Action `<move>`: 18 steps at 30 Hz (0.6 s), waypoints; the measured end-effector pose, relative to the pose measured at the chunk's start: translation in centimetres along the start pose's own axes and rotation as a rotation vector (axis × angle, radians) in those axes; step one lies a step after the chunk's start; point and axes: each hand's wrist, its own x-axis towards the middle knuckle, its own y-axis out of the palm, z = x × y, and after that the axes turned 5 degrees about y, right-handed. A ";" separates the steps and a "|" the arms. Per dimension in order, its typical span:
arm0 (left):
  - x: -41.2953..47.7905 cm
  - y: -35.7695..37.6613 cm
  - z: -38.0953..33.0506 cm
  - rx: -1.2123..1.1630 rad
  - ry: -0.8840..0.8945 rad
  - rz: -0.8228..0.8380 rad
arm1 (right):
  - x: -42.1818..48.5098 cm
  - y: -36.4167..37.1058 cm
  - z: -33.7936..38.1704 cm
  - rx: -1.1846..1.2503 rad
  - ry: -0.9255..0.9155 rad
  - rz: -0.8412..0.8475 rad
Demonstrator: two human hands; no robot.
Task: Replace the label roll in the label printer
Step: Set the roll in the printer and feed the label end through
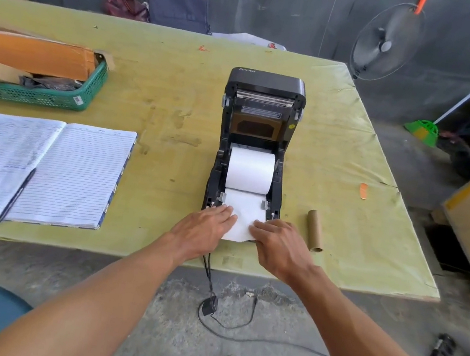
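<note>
The left hand (pixel 207 226) lies flat at the lower middle of the frame, fingers stretched out and resting on the left edge of 1 white label strip (pixel 241 221). The right hand (pixel 276 242) mirrors it just to the right, fingers loosely extended and pressing the strip's right edge. Neither hand curls round anything. The 2 hands sit close together with bare paper between them.

The strip runs up from under the fingers, between 2 small grey guides, to 1 white label roll (pixel 249 171) seated in the bay of 1 black label printer (pixel 266 85), which stands at the centre of the frame with its lid tipped fully back.

Just right of the right hand, 1 empty cardboard core (pixel 315 230) lies on the yellow-green table (pixel 181 82). Further right lies 1 small orange scrap (pixel 363 190).

At the left, 1 open notebook (pixel 73 169) carries 1 pen (pixel 16 194) across its pages. Above it, at the upper left, 1 green basket (pixel 38 97) holds cardboard pieces.

Below the table edge, 1 cable (pixel 228 330) with 1 black adapter trails over the floor.
</note>
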 end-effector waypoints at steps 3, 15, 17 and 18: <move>-0.1 0.2 -0.2 -0.018 -0.003 -0.026 | -0.3 -0.2 0.4 -0.018 0.017 0.017; -0.7 0.1 -0.3 -0.034 -0.003 0.047 | -0.3 -0.4 1.1 -0.066 0.095 0.116; -0.7 0.0 -0.3 -0.032 0.014 0.063 | -0.5 -0.3 1.3 -0.076 0.090 0.121; -0.8 0.0 -0.2 -0.028 0.019 0.069 | -0.5 -0.3 1.3 -0.082 0.088 0.121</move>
